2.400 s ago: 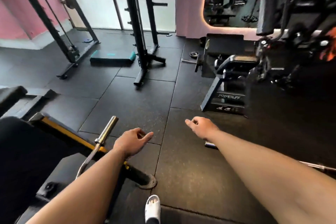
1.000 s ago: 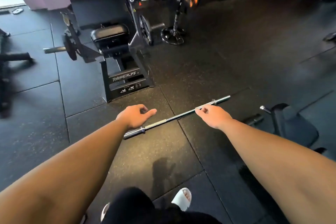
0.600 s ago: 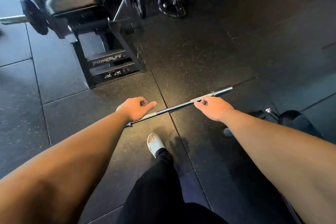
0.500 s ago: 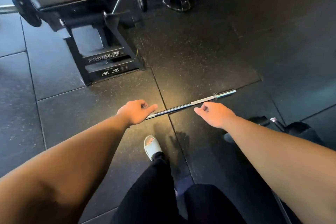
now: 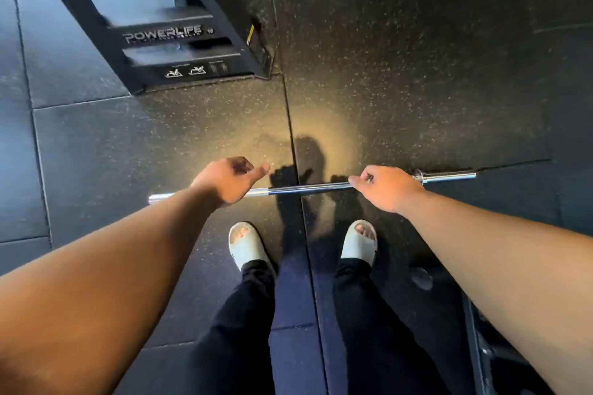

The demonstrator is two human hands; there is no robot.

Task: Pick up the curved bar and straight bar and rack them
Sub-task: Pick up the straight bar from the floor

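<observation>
Black metal base of a gym machine (image 5: 167, 51) carries white lettering "POWERLIFE" on an upper crossbar, a small "10" just right of it. Lower crossbar has small white exercise pictograms, unreadable text above them. Narrow yellow sticker on the right side panel, too blurred to read.

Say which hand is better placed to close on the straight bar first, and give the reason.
Right. The right hand already has fingers at the straight bar; the left hand hovers loosely curled over it.
</observation>
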